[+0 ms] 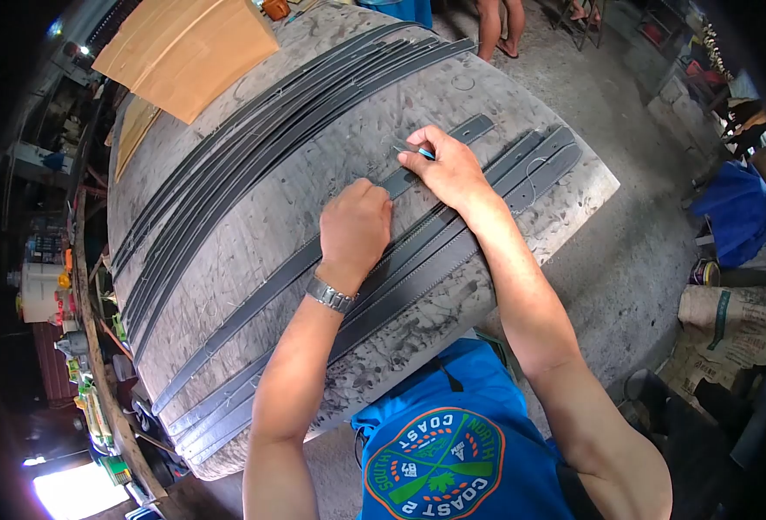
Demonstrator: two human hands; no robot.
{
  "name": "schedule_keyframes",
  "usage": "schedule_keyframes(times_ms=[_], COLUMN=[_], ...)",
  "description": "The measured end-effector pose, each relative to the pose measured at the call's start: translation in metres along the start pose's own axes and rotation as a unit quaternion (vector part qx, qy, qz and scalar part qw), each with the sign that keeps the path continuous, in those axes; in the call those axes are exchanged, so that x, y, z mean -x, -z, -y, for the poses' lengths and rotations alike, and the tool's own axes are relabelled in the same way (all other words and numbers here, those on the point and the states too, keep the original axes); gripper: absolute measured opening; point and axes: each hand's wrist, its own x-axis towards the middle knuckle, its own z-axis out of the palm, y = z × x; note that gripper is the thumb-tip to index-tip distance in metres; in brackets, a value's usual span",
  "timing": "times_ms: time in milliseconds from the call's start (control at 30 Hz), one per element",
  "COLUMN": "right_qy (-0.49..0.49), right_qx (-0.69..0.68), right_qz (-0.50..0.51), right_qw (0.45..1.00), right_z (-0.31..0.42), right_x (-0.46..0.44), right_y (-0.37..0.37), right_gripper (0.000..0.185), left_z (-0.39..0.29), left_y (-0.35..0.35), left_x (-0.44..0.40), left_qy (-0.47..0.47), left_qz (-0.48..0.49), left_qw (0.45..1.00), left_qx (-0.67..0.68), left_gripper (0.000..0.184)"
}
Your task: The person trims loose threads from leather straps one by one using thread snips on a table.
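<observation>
A long dark strap (270, 286) with holes near its far end lies across the table beneath both my hands. My right hand (449, 170) pinches a small tool with a light blue part (427, 153); its thin tip points left, just above the strap, and its exact kind is unclear. My left hand (355, 224) is closed, knuckles up, resting on the same strap; whatever its fingers grip is hidden. Nearer me, under my forearms, run several more dark stitched straps (417, 282). A loose pale thread (532, 178) curls over their right ends.
A bundle of dark straps (287, 130) stretches along the table's far side. The worn grey tabletop (452, 82) has cardboard (192, 52) at its far left. Beyond the table a person's legs (497, 30) show. On the right floor are blue cloth (734, 212) and sacks (725, 329).
</observation>
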Motion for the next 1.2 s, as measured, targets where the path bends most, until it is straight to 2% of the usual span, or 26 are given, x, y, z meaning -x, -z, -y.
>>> schedule_keyframes(times_ms=[67,167,200,267,367,467,500,600,633,733,767,833,933,1000,1100,1200], right_qy=[-0.008,0.008,0.018,0.012,0.027,0.037,0.039,-0.012,-0.004,0.049,0.047,0.052,0.075,0.139,0.12,0.145], right_qx=[0.028,0.081,0.1,0.116,0.115,0.093,0.083,-0.033,-0.067,0.006,0.001,0.012,0.065,0.126,0.145,0.112], right_qz=[0.016,0.023,0.021,0.032,0.025,0.005,-0.005,0.02,0.015,-0.052,-0.053,-0.027,0.011,0.016,0.042,-0.047], right_qw=[0.999,0.996,0.995,0.993,0.993,0.995,0.996,0.999,0.998,0.997,0.997,0.998,0.995,0.982,0.981,0.982], right_z=[0.002,0.003,0.002,0.003,0.003,-0.001,-0.003,-0.003,-0.002,0.009,0.016,0.018,0.024,0.014,0.014,0.006], right_x=[0.0,0.0,-0.001,0.0,0.0,0.0,-0.001,-0.008,-0.007,0.015,0.022,0.035,0.046,0.042,0.037,0.026], right_y=[0.001,-0.003,-0.004,-0.004,-0.001,-0.005,-0.005,0.001,0.005,0.015,0.019,0.018,0.008,-0.002,-0.007,0.0], right_gripper=[0.038,0.037,0.037,0.037,0.037,0.038,0.038,0.038,0.037,0.035,0.032,0.032,0.03,0.035,0.036,0.038], left_z=[0.0,0.016,0.016,0.04,0.057,0.049,0.032,0.013,0.016,0.026,0.028,0.028,0.031,0.03,0.033,0.036], left_y=[-0.007,-0.022,-0.008,0.002,0.006,0.001,0.012,0.012,0.009,0.005,0.006,0.013,0.013,0.015,0.016,0.019], left_x=[-0.001,0.005,0.002,0.006,0.016,0.022,0.02,0.017,0.014,0.01,0.007,0.001,-0.003,-0.006,-0.006,0.001], left_qy=[-0.025,0.073,0.18,0.306,0.313,0.106,0.064,-0.047,-0.045,-0.026,0.01,0.083,0.111,0.124,0.115,0.074], left_qz=[-0.002,-0.069,-0.063,-0.087,-0.108,-0.087,-0.063,-0.069,-0.056,-0.064,-0.039,0.011,0.03,0.038,0.051,0.01], left_qw=[0.999,0.975,0.943,0.84,0.836,0.956,0.97,0.995,0.997,0.995,0.995,0.988,0.983,0.981,0.986,0.997], left_qx=[-0.033,0.198,0.272,0.441,0.438,0.26,0.226,0.052,0.039,0.066,0.086,0.126,0.14,0.142,0.106,0.024], left_gripper=[0.01,0.009,0.012,0.019,0.019,0.017,0.018,0.017,0.016,0.014,0.014,0.016,0.018,0.018,0.019,0.02])
